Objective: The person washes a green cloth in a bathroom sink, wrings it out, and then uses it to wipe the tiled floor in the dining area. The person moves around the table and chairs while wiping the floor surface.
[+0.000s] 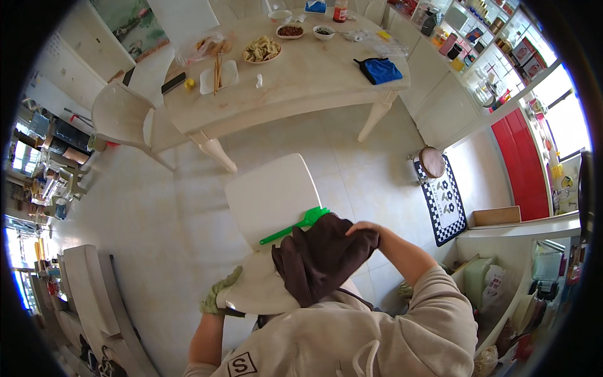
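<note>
My right hand [366, 228] grips a dark brown cloth garment [315, 254] near its upper right edge. The cloth lies in folds over the right side of a white chair [273, 198] before me and reaches towards my lap. A green plastic tool [287, 231] with a long handle and a toothed head rests across the chair; the cloth partly covers its head. My left hand [219, 292] wears a green glove and holds the chair's left near corner. Its fingertips lie along the chair edge, and the thumb side is partly hidden.
Ahead stands a cream dining table [292, 70] with a plate of dumplings [261, 50], small bowls, chopsticks [217, 75] and a blue cloth item [380, 70]. Another white chair [122, 115] is at left. On the right are a round stool [431, 162], a checkered mat [443, 202] and a shelf unit [494, 249].
</note>
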A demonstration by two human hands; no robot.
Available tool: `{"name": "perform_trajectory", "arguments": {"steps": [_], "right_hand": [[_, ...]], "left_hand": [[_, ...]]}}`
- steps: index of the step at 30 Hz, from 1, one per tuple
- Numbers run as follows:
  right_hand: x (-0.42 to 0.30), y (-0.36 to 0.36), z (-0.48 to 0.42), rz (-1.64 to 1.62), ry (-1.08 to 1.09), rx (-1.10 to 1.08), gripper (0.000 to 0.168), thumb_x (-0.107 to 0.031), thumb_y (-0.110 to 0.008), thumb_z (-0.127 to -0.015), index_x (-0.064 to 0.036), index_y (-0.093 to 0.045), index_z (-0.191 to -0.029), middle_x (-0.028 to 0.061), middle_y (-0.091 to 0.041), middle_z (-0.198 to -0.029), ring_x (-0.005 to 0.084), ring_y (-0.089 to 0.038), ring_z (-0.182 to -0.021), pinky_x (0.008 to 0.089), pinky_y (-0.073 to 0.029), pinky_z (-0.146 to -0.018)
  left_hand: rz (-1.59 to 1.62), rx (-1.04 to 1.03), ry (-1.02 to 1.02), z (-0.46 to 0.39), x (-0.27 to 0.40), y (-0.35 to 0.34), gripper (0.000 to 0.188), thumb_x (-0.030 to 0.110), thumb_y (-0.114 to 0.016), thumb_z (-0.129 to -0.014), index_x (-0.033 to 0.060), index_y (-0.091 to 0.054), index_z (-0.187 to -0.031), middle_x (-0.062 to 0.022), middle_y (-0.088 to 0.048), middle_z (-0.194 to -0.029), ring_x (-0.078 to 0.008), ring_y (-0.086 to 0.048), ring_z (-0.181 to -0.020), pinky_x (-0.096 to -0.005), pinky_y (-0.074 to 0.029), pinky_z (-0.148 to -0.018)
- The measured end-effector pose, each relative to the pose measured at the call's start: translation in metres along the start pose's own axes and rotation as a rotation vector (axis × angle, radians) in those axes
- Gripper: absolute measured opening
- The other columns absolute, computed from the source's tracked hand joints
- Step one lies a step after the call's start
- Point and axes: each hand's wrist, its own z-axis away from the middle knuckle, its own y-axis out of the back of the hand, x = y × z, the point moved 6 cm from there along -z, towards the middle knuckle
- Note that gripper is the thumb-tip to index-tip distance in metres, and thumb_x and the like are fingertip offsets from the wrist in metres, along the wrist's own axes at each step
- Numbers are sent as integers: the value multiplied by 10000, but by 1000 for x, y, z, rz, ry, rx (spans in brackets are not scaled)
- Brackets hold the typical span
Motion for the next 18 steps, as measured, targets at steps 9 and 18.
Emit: {"name": "perform_trajectory", "arguments": {"steps": [9, 18], "right_hand": [[-42, 24, 46, 123, 86, 145, 313, -220, -621, -845, -25, -627, -1090, 102, -649, -1087, 221, -604, -1002, 340, -457, -931], [-25, 71, 111, 191, 184, 354, 298, -223, -612, -844, -35, -636, -1075, 97, -650, -1078, 220, -599, -1005, 333, -448, -930]], "left_hand": [[95, -170, -56, -21, 50, -23, 478, 176, -596, -884, 12, -472, -1316, -110, -488, -1343, -180, -485, -1212, -323, -375, -1044], [527, -248, 189, -86, 82, -55, 473, 180, -597, -884, 19, -478, -1313, -103, -485, -1348, -173, -477, -1220, -315, -369, -1045]]}}
